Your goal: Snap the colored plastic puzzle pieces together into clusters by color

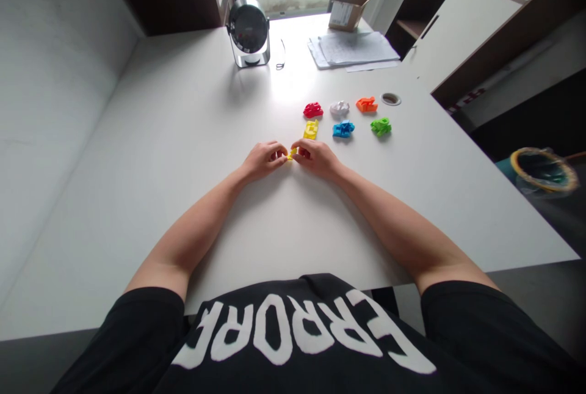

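Between the fingertips of my left hand (264, 160) and my right hand (317, 157) is a small yellow plastic piece (292, 154), held low over the white table. Fingers of both hands are closed on it, and they cover much of it. Just beyond my right hand lies a yellow plastic toy piece (311, 129), its near end partly behind my fingers. Farther off sit a red piece (313, 110), a white piece (339, 107) and an orange piece (367, 104). In the nearer row are a blue piece (343, 129) and a green piece (381, 126).
A round lamp-like device (248, 26) on a metal stand is at the back of the table (151, 137). Papers (359, 49) and an open cardboard box (348, 8) are at the back right. A cable hole (390, 99) is near the right edge; a bin (544, 170) stands beyond.
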Demonstrator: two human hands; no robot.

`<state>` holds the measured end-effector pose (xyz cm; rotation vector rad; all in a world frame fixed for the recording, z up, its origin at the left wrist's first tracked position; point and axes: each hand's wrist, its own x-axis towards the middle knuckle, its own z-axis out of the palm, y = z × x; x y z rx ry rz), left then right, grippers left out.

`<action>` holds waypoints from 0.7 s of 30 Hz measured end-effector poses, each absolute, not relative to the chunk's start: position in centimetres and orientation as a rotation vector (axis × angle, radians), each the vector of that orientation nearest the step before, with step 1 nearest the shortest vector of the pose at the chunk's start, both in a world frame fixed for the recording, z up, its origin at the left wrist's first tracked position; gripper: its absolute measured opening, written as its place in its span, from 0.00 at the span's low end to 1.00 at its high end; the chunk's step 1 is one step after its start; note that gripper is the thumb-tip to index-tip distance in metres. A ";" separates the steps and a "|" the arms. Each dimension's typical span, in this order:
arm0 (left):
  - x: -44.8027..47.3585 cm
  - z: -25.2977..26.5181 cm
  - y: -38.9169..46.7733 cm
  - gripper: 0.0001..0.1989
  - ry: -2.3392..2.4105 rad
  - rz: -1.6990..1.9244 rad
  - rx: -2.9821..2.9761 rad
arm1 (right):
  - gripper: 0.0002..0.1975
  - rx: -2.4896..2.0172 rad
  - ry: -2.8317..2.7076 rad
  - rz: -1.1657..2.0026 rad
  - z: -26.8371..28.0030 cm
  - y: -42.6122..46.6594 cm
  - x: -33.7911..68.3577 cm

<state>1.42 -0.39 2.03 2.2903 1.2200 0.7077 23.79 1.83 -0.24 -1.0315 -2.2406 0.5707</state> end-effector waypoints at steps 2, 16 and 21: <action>1.4 2.0 -0.4 0.09 1.219 0.701 2.289 | 0.11 -1.037 -2.244 0.573 -0.3 1.9 23.8; 1.4 1.8 -0.3 0.09 1.234 0.699 2.280 | 0.10 -1.037 -2.248 0.560 -0.5 2.0 23.8; 1.4 1.7 -0.3 0.09 1.231 0.702 2.287 | 0.11 -1.025 -2.247 0.566 -0.5 2.1 23.9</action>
